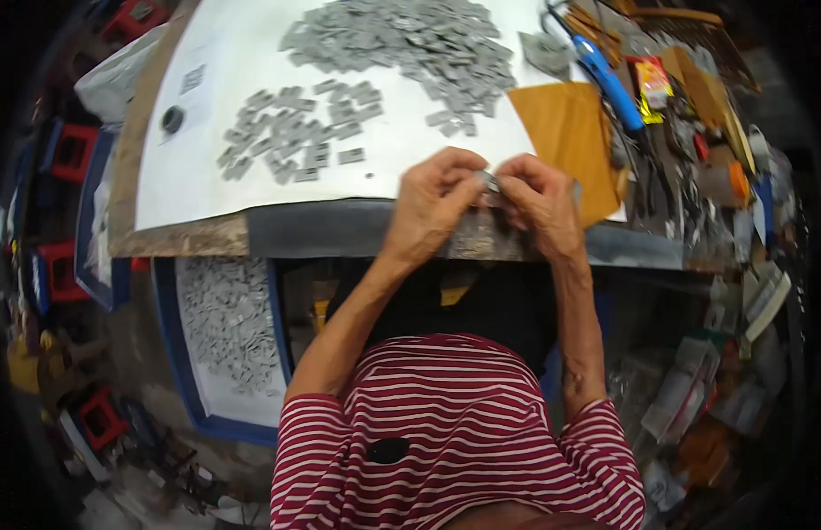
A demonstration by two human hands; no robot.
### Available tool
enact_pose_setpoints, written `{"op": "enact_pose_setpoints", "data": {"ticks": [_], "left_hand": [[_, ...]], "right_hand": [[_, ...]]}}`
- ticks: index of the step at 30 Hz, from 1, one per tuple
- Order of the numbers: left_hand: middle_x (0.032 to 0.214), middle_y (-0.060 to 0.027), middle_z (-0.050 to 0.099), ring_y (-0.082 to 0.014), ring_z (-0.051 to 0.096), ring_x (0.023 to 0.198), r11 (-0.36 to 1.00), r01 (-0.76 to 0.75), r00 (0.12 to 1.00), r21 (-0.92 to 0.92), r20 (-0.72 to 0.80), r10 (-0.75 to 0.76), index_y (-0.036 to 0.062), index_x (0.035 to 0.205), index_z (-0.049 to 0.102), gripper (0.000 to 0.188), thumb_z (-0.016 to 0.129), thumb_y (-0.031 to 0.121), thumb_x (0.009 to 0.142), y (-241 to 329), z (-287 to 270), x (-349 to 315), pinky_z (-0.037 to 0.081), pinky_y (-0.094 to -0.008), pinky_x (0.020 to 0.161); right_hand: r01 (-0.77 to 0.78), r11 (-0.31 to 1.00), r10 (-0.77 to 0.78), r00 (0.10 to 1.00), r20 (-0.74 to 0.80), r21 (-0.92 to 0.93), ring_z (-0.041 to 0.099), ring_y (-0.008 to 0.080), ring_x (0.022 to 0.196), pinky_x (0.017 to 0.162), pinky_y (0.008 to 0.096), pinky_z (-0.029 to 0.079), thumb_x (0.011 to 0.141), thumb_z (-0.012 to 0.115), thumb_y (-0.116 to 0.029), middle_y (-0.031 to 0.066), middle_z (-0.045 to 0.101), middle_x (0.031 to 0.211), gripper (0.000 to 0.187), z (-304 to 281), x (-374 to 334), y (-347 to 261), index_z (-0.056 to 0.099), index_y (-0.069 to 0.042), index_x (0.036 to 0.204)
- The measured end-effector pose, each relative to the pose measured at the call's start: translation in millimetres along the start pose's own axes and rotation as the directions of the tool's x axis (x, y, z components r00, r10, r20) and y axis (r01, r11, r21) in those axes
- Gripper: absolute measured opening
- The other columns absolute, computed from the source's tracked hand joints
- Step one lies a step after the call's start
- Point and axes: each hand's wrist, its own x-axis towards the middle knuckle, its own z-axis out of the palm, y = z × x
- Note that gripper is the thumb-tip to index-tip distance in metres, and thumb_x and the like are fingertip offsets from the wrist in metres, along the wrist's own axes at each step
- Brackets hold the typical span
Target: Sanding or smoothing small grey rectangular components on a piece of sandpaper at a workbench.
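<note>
Close together at the table's front edge, my left hand (441, 196) and my right hand (543, 199) pinch a small grey piece (490, 181) between their fingertips. Most of that piece is hidden by the fingers, so its exact kind is unclear. Ahead of my hands, a large heap of small flat grey rectangular pieces (401, 40) covers the far part of a white sheet (198, 168). A looser group of similar grey pieces (291, 128) lies to the left, and one single piece (350, 156) rests near my left hand.
An orange-brown cloth or sheet (565, 141) lies right of my hands, beside a blue-handled tool (609, 79) and assorted clutter. A small dark round object (172, 119) sits at left. Below the table, a blue-rimmed tray (203, 415) holds many grey pieces. Red stools (101, 415) stand further left.
</note>
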Motion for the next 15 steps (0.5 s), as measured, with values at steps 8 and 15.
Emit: {"op": "enact_pose_setpoints", "data": {"ticks": [8, 15], "left_hand": [[0.072, -0.0059, 0.061, -0.0101, 0.058, 0.068, 0.923, -0.123, 0.992, 0.364, 0.056, 0.11, -0.0023, 0.093, 0.058, 0.016, 0.06, 0.004, 0.078, 6, -6, -10, 0.046, -0.0226, 0.059], [0.079, -0.0151, 0.061, -0.0249, 0.061, 0.071, 0.628, -0.431, 0.894, 0.648, 0.214, 0.393, -0.0005, 0.092, 0.058, 0.018, 0.062, 0.005, 0.075, 9, -15, -8, 0.047, -0.031, 0.062]], "right_hand": [[-0.056, 0.998, 0.056, 0.998, 0.019, 0.0, 0.041, 0.0037, 0.046, 0.038, 0.0166, 0.028, 0.08, 0.055, -0.006, -0.0005, 0.05, 0.06, 0.006, 3, -5, -6, 0.054, 0.0, 0.08], [-0.065, 0.996, 0.068, 0.996, 0.064, -0.055, 0.038, 0.0031, 0.045, 0.038, 0.0166, 0.026, 0.079, 0.056, -0.005, -0.0013, 0.048, 0.059, 0.005, 6, 0, -13, 0.055, -0.001, 0.079]]}}
